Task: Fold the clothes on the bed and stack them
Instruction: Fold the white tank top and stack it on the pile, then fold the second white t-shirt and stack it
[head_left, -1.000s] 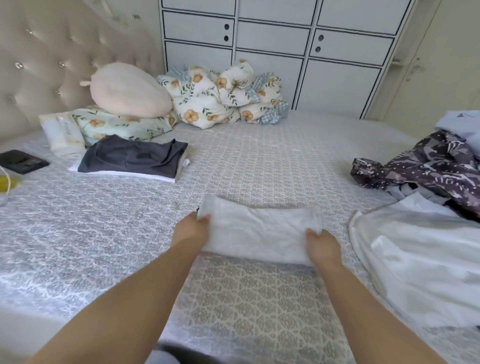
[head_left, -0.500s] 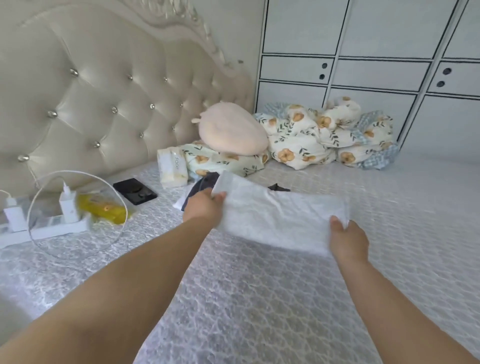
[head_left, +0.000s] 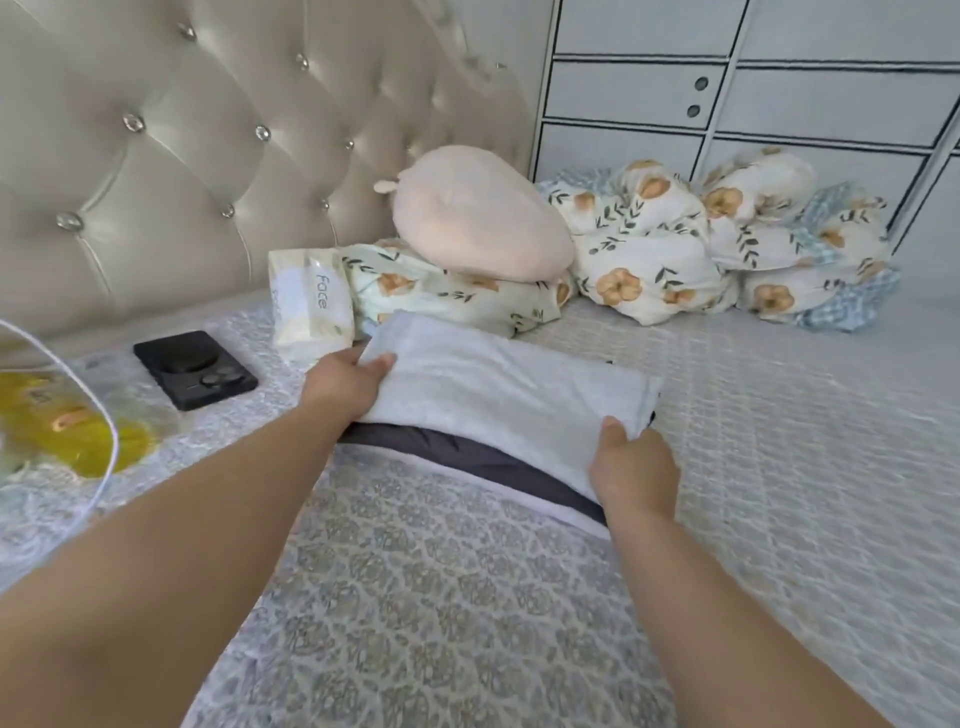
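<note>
Towel (head_left: 498, 384), folded white, lies on the dark garment (head_left: 467, 457); left hand (head_left: 343, 387) and right hand (head_left: 634, 473) pinch its ends.

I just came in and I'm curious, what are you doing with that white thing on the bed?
A person is folding clothes and stacking them. Both hands hold a folded white garment, the left hand at one end and the right hand at the other, laying it on top of a folded dark garment on the bed. A phone and a tissue pack lie nearby, by the pillows.
</note>
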